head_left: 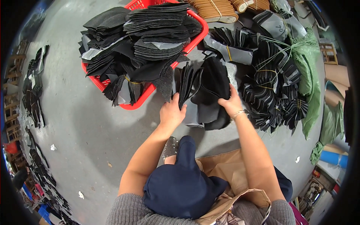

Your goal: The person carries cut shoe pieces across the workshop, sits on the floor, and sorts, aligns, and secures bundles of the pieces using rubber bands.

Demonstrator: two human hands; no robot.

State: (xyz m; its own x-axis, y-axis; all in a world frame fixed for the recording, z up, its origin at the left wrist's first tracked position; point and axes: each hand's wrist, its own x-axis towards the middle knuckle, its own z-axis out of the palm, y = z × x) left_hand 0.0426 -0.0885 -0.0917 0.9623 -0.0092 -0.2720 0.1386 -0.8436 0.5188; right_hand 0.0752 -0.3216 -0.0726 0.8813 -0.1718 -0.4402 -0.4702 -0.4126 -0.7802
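Observation:
In front of me, my left hand (173, 111) grips the lower end of a fanned stack of black felt pieces (186, 83), beside the corner of the red basket. My right hand (231, 103) is closed on the edge of a second bunch of black felt pieces (213, 80), thumb on the near side. The two bunches stand close together, their upper parts nearly touching. More dark sheets (212, 116) hang or lie below the right bunch; which, I cannot tell. The red plastic basket (132, 106) at the upper left is heaped with black felt stacks (159, 48).
To the right lie tied bundles of black pieces (268, 80) beside a green woven sack (305, 67). Tan bundled strips (213, 10) are at the back. Along the left floor run black scraps (35, 88). A brown paper-like sheet (227, 165) lies by my legs.

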